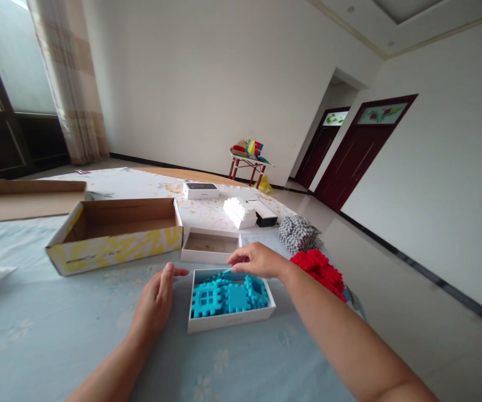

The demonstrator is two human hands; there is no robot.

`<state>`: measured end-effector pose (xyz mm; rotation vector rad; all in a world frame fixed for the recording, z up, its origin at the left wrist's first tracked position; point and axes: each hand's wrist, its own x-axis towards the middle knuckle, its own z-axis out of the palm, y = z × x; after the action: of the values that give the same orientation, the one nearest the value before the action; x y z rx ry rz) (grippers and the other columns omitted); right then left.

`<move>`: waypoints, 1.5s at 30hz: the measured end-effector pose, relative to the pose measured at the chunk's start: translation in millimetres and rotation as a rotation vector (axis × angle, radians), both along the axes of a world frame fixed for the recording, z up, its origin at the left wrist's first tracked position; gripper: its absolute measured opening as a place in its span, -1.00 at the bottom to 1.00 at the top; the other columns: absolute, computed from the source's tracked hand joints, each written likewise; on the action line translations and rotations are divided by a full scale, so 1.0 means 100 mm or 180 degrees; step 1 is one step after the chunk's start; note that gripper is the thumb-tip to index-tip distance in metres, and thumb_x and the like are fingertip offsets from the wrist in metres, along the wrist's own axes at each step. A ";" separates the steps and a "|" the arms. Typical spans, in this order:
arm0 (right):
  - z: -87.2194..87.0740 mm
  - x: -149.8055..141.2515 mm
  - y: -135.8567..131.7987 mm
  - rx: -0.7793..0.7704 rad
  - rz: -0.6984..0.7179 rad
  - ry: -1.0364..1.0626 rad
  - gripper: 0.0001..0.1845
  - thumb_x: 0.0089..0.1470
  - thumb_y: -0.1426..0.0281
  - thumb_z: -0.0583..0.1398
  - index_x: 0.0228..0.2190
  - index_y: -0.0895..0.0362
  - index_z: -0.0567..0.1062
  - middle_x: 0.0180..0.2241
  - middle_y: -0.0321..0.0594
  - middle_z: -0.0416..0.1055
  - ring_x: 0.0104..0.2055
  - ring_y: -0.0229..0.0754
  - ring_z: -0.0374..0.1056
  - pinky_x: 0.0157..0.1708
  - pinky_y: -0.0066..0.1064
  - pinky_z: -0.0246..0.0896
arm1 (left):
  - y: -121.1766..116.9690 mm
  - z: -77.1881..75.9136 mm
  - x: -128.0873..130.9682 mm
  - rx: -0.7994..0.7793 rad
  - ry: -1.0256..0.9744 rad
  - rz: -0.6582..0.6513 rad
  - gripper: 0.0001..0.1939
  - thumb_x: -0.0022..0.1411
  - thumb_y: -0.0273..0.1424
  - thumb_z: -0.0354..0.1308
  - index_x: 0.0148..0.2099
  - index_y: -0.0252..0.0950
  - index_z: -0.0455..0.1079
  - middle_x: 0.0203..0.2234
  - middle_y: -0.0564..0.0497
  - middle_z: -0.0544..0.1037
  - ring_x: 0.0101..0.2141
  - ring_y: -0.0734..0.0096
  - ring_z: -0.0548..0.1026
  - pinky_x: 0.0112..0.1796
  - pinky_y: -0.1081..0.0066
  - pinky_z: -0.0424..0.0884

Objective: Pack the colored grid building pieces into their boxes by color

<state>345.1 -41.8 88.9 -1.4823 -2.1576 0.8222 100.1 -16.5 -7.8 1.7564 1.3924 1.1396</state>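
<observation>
A small white box on the pale blue tablecloth holds several turquoise plastic interlocking blocks. My right hand hovers over the box's far edge, fingers pinched on a turquoise block there. My left hand rests flat on the cloth just left of the box, fingers together and stretched toward its corner, holding nothing. An empty white lid or tray lies right behind the box.
A yellow-and-white cardboard box stands open at the left. Red blocks and grey blocks are piled at the table's right edge. White blocks, a black box and a phone box lie farther back.
</observation>
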 end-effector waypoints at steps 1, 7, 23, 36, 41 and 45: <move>-0.01 0.06 0.02 0.0106 -0.0144 -0.0006 -0.75 -0.07 0.35 0.21 -0.29 0.15 0.52 -0.34 -0.22 0.50 -0.31 -0.25 0.39 -0.30 -0.50 0.24 | 0.00 -0.01 0.00 -0.0004 -0.0005 -0.0009 -0.39 0.20 -0.01 -0.31 -0.31 -0.26 0.49 -0.34 -0.03 0.57 -0.20 0.15 0.46 -0.10 0.26 0.28; -0.16 0.54 0.17 0.0385 -0.1051 -0.1215 -0.81 -0.06 0.33 0.16 -0.39 0.13 0.52 -0.42 -0.23 0.49 -0.34 -0.21 0.37 -0.34 -0.46 0.17 | 0.01 -0.03 0.01 -0.0025 -0.0008 0.0023 -0.39 0.19 0.00 -0.30 -0.32 -0.25 0.49 -0.40 -0.03 0.57 -0.22 0.16 0.46 -0.12 0.27 0.29; -0.63 0.85 0.20 0.0040 -0.1335 -0.0948 -0.62 -0.40 0.43 0.36 -0.39 0.16 0.46 -0.55 -0.41 0.31 -0.51 -0.35 0.20 -0.53 -0.57 0.05 | 0.02 -0.04 -0.01 0.0009 0.0007 0.0019 -0.38 0.18 0.01 -0.31 -0.33 -0.25 0.49 -0.40 -0.03 0.57 -0.22 0.15 0.47 -0.12 0.27 0.30; 0.01 0.10 -0.10 0.0688 -0.0087 -0.0228 -0.86 -0.18 0.44 0.28 -0.43 0.16 0.50 -0.48 -0.32 0.33 -0.47 -0.35 0.23 -0.45 -0.54 0.14 | 0.00 -0.01 0.00 -0.0062 -0.0093 -0.0026 -0.36 0.18 0.02 -0.31 -0.32 -0.28 0.48 -0.38 -0.07 0.56 -0.21 0.12 0.45 -0.10 0.23 0.27; 0.02 0.06 -0.06 0.0652 -0.0051 -0.0601 -0.80 -0.18 0.47 0.29 -0.38 0.16 0.52 -0.43 -0.27 0.39 -0.42 -0.32 0.29 -0.38 -0.50 0.18 | -0.01 -0.01 -0.01 -0.0024 -0.0084 0.0007 -0.37 0.19 0.00 -0.32 -0.32 -0.28 0.49 -0.37 -0.07 0.57 -0.21 0.12 0.46 -0.10 0.23 0.27; 0.00 0.03 -0.05 0.0749 -0.0046 -0.0466 -0.85 -0.08 0.42 0.23 -0.37 0.16 0.52 -0.41 -0.25 0.40 -0.38 -0.30 0.32 -0.33 -0.50 0.20 | -0.01 -0.01 -0.01 0.0035 -0.0048 0.0015 -0.39 0.20 -0.02 -0.31 -0.33 -0.26 0.49 -0.35 -0.04 0.58 -0.22 0.14 0.47 -0.11 0.25 0.29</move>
<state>347.7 -46.4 88.8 -1.4738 -2.2557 0.4476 99.5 -17.9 -8.5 1.7495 1.3844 1.1628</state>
